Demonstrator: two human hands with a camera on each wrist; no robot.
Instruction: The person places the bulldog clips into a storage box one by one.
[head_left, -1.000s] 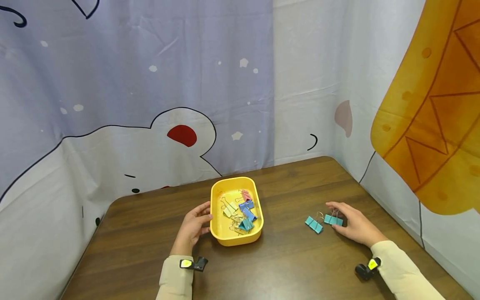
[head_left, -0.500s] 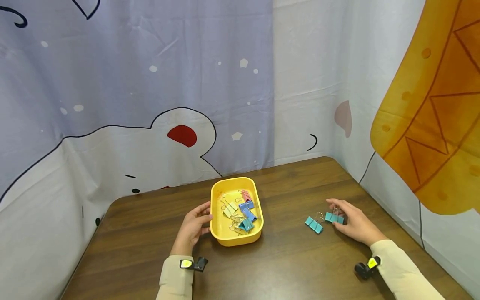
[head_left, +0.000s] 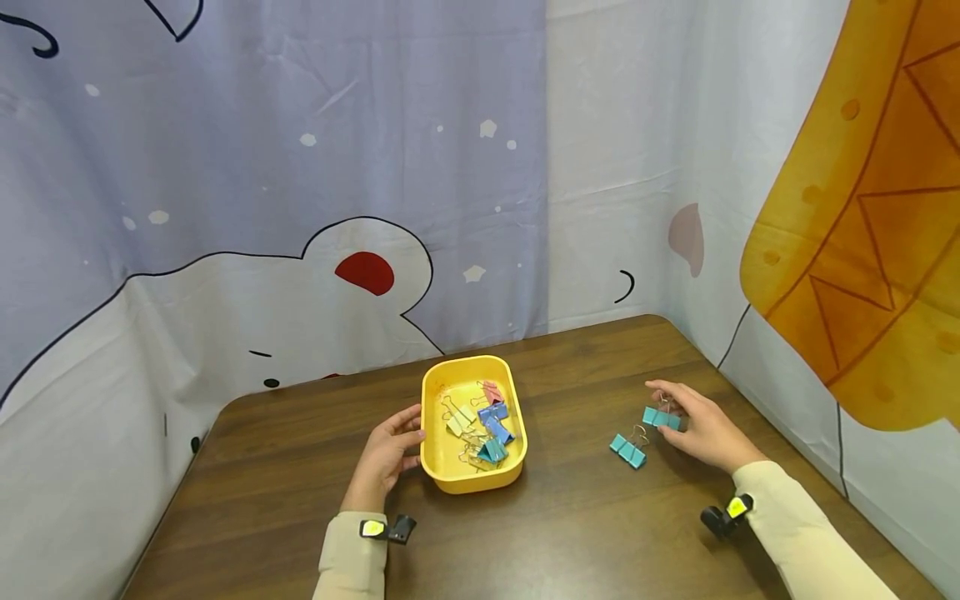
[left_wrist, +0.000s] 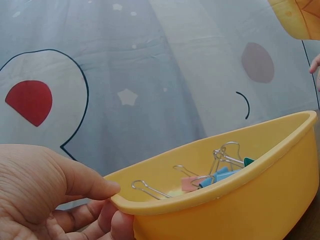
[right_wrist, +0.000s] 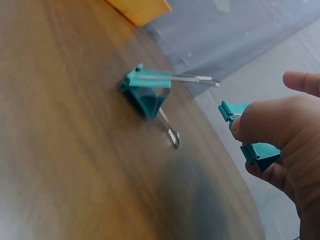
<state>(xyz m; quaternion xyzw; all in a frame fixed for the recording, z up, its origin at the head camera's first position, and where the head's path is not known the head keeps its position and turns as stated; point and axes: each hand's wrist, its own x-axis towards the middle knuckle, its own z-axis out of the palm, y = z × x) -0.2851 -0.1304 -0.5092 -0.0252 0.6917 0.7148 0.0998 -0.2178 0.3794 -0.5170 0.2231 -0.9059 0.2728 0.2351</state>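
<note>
My left hand (head_left: pixel 384 457) grips the side of a yellow plastic bin (head_left: pixel 480 483); in the left wrist view its thumb rests at the rim and the other fingers (left_wrist: pixel 121 226) curl against the outer wall. Inside the bin lie several binder clips, including pale yellow ones, a pink clip (head_left: pixel 492 392), a blue clip (head_left: pixel 498 429) and a teal clip (head_left: pixel 492 451). My right hand (head_left: pixel 701 429) pinches a teal binder clip (head_left: pixel 662 418) between thumb and fingers, the thumb covering its middle in the right wrist view. Another teal binder clip (head_left: pixel 627 451) lies on the table close by.
The brown wooden table (head_left: pixel 570 525) reaches back to a printed curtain (head_left: pixel 480 183) behind it and along the right. A corner of the yellow bin shows at the top of the right wrist view.
My right hand has taken up the teal clip and moved it slightly back and to the left. The left hand and the bin have stayed put.
</note>
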